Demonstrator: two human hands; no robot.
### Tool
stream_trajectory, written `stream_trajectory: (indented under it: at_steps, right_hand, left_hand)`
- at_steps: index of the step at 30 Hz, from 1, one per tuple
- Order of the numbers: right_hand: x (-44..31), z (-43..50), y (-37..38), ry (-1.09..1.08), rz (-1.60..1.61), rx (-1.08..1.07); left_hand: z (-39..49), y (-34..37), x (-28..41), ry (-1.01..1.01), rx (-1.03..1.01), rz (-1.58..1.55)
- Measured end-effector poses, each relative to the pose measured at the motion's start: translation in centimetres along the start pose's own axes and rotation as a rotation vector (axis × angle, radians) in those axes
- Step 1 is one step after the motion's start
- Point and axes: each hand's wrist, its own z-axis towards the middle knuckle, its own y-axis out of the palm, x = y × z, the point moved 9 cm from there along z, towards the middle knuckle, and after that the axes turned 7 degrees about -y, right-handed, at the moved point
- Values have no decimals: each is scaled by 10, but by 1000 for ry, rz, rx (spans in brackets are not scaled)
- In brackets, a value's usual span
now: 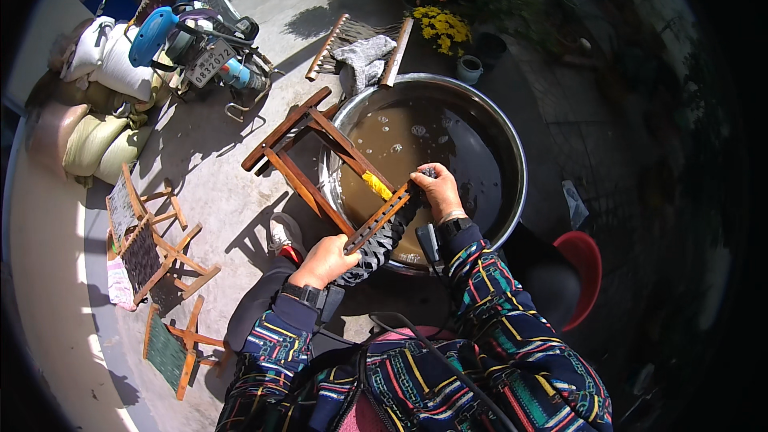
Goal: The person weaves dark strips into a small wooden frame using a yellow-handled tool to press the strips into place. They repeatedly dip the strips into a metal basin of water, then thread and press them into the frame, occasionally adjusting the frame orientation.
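A wooden folding stool (312,183) with a black woven strap seat (377,252) is held over the near left part of a large metal basin (521,150) of murky brown water. Yellow material is wrapped round one of its legs. My left hand (324,261) grips the near end of the seat rail (378,224). At the rail's other end my right hand (440,189) pinches a dark, bumpy bundle, perhaps a scrubber or part of the webbing; I cannot tell which.
Another folding stool (401,51) with a grey cloth (366,57) on it stands beyond the basin. More folding stools (180,252) stand at left. A parked scooter (204,42), filled sacks (114,66), potted flowers (441,27) and a red plastic tub (591,276) surround the area.
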Motion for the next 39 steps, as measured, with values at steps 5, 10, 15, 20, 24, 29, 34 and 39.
stream_trajectory:
  at_steps: [5,10,15,20,24,29,34,39]
  right_hand:
    - [-5,-17,-1,-30,124,-53]
    - [-8,-25,3,-47,27,-68]
    - [-8,-29,8,-41,23,-78]
    - [3,-29,5,31,125,-25]
    - [5,-30,7,-23,127,-58]
    - [7,-31,8,-1,79,-67]
    - [5,-34,12,-24,59,-104]
    - [36,-38,13,144,122,-252]
  left_hand:
    - [-19,-1,2,-68,44,20]
    - [-28,-12,9,-81,216,185]
    - [-31,-17,22,-28,331,459]
    - [-37,-33,44,-15,478,445]
    - [-26,-38,98,314,612,347]
    - [33,3,137,458,412,262]
    - [53,23,118,403,429,220]
    - [42,26,102,410,510,277]
